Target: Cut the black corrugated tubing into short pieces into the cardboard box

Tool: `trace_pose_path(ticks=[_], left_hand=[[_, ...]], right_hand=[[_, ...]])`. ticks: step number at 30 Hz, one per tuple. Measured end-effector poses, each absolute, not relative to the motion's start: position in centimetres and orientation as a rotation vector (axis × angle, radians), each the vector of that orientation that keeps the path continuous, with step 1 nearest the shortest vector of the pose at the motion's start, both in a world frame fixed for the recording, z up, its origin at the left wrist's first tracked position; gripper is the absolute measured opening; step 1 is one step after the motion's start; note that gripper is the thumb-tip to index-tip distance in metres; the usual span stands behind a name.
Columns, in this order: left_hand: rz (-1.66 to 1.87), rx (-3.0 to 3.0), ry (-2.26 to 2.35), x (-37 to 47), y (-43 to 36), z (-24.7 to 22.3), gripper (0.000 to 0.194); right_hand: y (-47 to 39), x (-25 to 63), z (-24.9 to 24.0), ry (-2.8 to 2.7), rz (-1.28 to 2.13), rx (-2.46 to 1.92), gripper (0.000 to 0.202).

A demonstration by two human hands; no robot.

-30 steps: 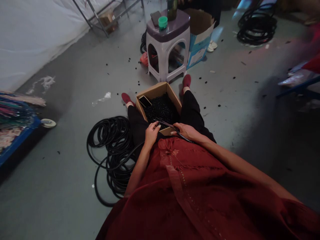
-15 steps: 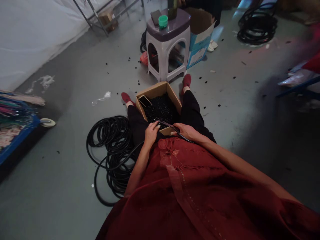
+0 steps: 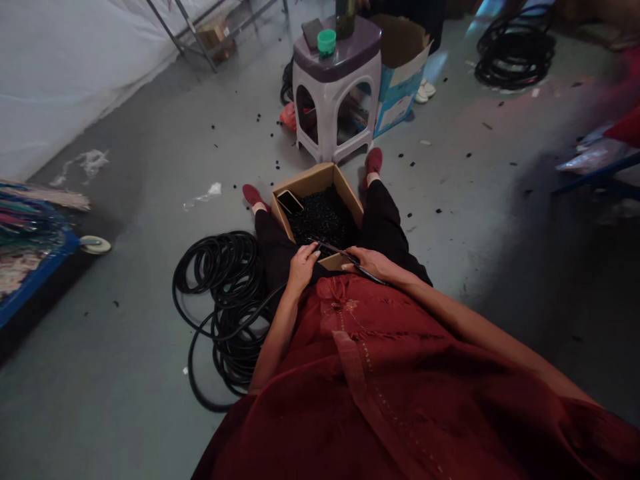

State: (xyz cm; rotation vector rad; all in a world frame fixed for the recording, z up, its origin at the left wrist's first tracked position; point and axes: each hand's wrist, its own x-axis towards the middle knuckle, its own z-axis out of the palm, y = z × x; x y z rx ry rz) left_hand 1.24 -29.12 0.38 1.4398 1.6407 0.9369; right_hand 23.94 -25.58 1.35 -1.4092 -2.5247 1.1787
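Both hands are over the near edge of an open cardboard box [image 3: 305, 179] between the legs. Many small black pieces [image 3: 325, 215] lie inside it, with a phone-like black rectangle [image 3: 290, 202] at its far left corner. My left hand [image 3: 302, 267] is closed on a black hose [image 3: 274, 292] that runs back to a coiled pile [image 3: 225, 267] on the floor at the left. My right hand [image 3: 373, 263] is closed around a long, dark, scissor-like tool [image 3: 336, 249]. Its narrow end points left, close to my left fingertips; the exact contact is too small to tell.
A stool [image 3: 337, 70] beyond the box bears a green cup [image 3: 327, 43]. Behind it are a blue-white carton [image 3: 397, 103] and a person's white shoes [image 3: 425, 91]. Another hose coil [image 3: 515, 57] lies far right. A blue-edged cart [image 3: 37, 277] is at the left.
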Motion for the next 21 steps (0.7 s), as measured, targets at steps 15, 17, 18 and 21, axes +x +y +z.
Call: trace_pose_path(ticks=[15,17,18,21], left_hand=[[0.939,1.445,1.644,1.59,-29.17,0.70,0.029],[0.936,1.449,1.639,1.60,-29.20,0.84,0.029],[0.933,1.450,1.636,1.61,-29.23,0.91,0.029],[0.923,1.456,1.632,1.61,-29.27,1.03,0.030]], right_hand=[[-25.65,23.76,2.01,-2.660,0.989,-1.411,0.054],[-25.65,23.76,2.04,-2.661,0.995,-1.408,0.054],[-25.64,23.77,2.03,-2.661,0.997,-1.407,0.055],[-25.63,23.80,1.90,-2.651,1.004,-1.410,0.054]])
